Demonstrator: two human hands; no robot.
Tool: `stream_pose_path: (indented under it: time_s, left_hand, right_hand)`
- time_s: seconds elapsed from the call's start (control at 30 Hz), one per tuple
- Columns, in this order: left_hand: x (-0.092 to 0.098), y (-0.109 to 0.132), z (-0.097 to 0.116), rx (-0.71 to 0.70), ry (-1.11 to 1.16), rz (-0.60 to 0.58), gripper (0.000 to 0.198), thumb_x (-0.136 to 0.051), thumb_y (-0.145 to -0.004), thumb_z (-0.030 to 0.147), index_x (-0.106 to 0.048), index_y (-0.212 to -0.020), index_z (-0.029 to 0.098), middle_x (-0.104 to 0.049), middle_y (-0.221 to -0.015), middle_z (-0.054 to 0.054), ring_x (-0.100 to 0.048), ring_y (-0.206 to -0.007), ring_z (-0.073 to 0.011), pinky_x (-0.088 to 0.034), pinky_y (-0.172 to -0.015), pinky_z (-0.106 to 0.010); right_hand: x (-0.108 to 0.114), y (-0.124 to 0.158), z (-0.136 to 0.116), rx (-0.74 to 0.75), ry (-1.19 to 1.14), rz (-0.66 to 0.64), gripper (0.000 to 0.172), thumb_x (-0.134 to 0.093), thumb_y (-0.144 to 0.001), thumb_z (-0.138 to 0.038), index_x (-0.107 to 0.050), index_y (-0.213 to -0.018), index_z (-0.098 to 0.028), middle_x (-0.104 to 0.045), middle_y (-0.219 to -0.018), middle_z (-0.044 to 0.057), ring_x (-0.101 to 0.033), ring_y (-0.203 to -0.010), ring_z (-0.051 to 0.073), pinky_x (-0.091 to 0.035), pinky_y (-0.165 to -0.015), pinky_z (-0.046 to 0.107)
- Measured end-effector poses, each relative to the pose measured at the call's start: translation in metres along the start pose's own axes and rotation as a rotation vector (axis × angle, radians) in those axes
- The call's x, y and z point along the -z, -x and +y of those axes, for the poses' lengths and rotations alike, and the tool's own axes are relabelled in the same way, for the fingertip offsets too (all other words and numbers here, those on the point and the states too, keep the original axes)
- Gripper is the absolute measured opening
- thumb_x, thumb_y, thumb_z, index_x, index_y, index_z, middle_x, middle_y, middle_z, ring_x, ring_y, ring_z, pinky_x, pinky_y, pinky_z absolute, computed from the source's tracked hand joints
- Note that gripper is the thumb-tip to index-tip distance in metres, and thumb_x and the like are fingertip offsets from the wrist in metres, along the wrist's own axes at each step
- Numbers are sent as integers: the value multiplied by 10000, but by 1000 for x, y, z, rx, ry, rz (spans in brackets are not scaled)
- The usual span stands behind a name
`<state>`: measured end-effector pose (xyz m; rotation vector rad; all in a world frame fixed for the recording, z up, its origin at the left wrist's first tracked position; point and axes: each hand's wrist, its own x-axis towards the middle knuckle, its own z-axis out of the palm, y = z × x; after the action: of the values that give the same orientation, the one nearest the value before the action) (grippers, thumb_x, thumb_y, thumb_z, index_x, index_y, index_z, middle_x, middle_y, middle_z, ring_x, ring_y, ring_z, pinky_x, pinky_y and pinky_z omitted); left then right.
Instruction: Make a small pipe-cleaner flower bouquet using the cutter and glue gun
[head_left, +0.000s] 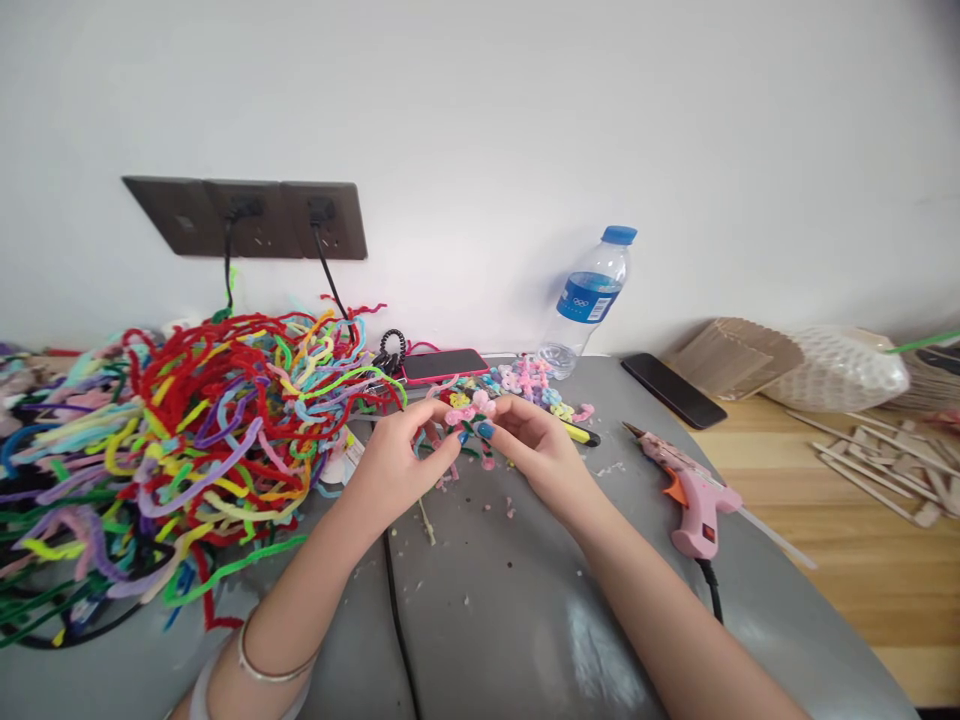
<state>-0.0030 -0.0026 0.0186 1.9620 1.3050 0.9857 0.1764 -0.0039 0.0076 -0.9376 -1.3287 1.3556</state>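
Between my two hands, above the grey table, is a small pink pipe-cleaner flower [474,405] with green parts. My left hand [409,450] pinches its left side between thumb and fingers. From the right, my right hand [536,450] grips it the same way, the two thumb tips close together. Just behind lies a heap of small pastel pipe-cleaner flowers [525,377], partly hidden by my hands. A yellow and black cutter [581,433] rests beside my right hand.
A tangled pile of colourful pipe cleaners [225,420] covers the left. Behind are a red-edged phone [445,366] and a water bottle [589,300] leaning on the wall. To the right lie a black phone [673,390], a pink glue gun [694,495] and wooden sticks [885,465]. A black cable [394,600] crosses the table.
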Motion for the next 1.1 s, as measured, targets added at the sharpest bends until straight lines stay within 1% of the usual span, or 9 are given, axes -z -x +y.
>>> stream_pose_path:
  time_s: [0.17, 0.33, 0.5, 0.67, 0.8, 0.97, 1.1]
  left_hand:
    - [2, 0, 2, -17, 15, 14, 151, -574, -822, 212, -668, -937, 188, -696, -794, -1, -613, -703, -150, -484, -646, -241]
    - [4, 0, 4, -30, 46, 19, 161, -537, -835, 195, -664, -934, 192, -693, -801, 4, -616, -704, -139, -483, -640, -227]
    - [3, 0, 3, -38, 1, 33, 146, -565, -812, 198, -666, -916, 190, -696, -794, 3, -611, -685, -142, -493, -654, -243]
    - [3, -1, 4, -41, 11, 43, 142, -542, -817, 183, -655, -903, 193, -683, -765, 14, -596, -649, -126, -483, -625, -229]
    - [3, 0, 4, -41, 7, 56, 151, -540, -809, 173, -647, -913, 196, -682, -776, 14, -596, -669, -128, -478, -627, -225]
    - [2, 0, 3, -38, -15, 69, 147, -545, -811, 179, -637, -925, 197, -681, -803, 13, -591, -688, -128, -474, -646, -227]
    - [1, 1, 3, -29, -40, 61, 141, -546, -806, 177, -629, -916, 204, -667, -797, 20, -589, -701, -130, -464, -651, -225]
  right_hand:
    - [0, 0, -1, -18, -7, -7, 306, -736, -781, -484, -596, -834, -218, -562, -771, -5, -512, -633, 128, -524, -551, 259]
    - [-1, 1, -3, -21, -30, 3, 308, -740, -783, -480, -591, -820, -214, -528, -748, -13, -495, -637, 125, -516, -552, 250]
    - [-2, 1, -5, -39, -24, 17, 324, -745, -768, -499, -596, -819, -216, -559, -764, -7, -498, -614, 121, -522, -552, 261]
    - [-2, 2, -5, -42, -14, 2, 325, -735, -775, -505, -596, -816, -214, -562, -767, -3, -503, -619, 123, -524, -548, 258]
    - [-2, 2, -5, -25, 19, 6, 320, -727, -776, -507, -597, -808, -217, -556, -762, -4, -515, -641, 134, -517, -559, 261]
    - [-2, 2, -5, -14, 18, -7, 297, -737, -782, -464, -590, -798, -207, -541, -742, -18, -511, -617, 121, -508, -596, 267]
    - [-2, 2, -4, -21, 43, -7, 295, -736, -782, -461, -595, -804, -203, -559, -757, -7, -521, -639, 130, -484, -591, 262]
